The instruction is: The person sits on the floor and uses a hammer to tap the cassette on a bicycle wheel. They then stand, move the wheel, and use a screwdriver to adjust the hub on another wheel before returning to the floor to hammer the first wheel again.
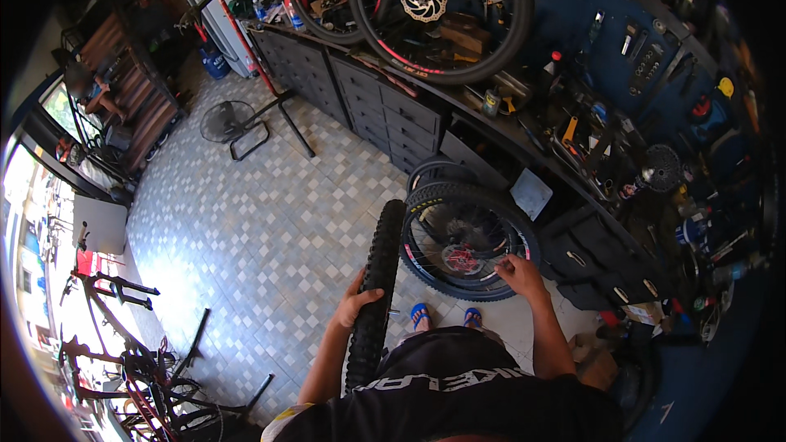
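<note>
My left hand [358,299] grips a bicycle wheel with a black knobby tire [383,254], held upright and seen nearly edge-on in front of my body. The thumb lies across the tread and the fingers go behind it. To the right, my right hand [521,276] is raised with thumb and fingertips pinched together. Whatever it may hold is too small to make out. Beyond and beneath that hand, more bicycle wheels [524,217] lie stacked on the floor. A red hub [461,259] shows at the middle of the top one.
A dark workbench [393,110] with drawers runs along the right, strewn with tools. Two wheels with disc rotors [424,0] stand above it. A red repair stand [246,41] and a floor fan [228,121] are farther off. A bicycle frame [106,319] stands at the left.
</note>
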`<act>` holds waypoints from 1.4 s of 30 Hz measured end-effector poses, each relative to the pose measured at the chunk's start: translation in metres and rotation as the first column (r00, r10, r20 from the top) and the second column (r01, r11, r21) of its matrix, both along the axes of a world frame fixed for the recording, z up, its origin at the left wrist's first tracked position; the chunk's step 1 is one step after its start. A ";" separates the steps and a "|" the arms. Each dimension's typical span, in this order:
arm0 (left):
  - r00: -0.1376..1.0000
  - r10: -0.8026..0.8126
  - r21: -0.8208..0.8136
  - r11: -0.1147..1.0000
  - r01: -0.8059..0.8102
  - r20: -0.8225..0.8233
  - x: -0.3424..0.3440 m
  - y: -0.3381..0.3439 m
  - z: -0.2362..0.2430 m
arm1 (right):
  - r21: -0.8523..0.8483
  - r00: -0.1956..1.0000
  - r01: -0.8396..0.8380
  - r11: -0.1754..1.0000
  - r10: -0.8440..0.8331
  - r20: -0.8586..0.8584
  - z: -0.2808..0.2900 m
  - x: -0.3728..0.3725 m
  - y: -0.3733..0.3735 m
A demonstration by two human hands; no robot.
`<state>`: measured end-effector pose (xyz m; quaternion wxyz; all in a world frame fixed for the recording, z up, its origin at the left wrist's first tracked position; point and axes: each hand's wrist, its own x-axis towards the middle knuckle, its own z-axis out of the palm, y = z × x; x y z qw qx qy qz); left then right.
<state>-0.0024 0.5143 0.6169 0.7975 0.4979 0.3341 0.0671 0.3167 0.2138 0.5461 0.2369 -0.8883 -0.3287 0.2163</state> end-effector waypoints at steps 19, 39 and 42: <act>0.988 -0.081 0.118 0.988 0.097 -0.133 -0.038 0.111 -0.004 | 0.156 0.841 -0.507 0.848 0.446 0.307 0.019 0.006 0.230; 0.587 -0.420 0.424 0.420 0.802 -0.692 0.169 0.557 -0.064 | 0.238 0.861 -0.509 0.827 0.488 0.145 -0.088 -0.010 0.655; 0.815 -0.375 0.538 0.616 0.575 -0.442 0.205 0.602 -0.031 | 0.084 0.947 -0.314 0.946 0.306 0.097 -0.105 0.002 0.692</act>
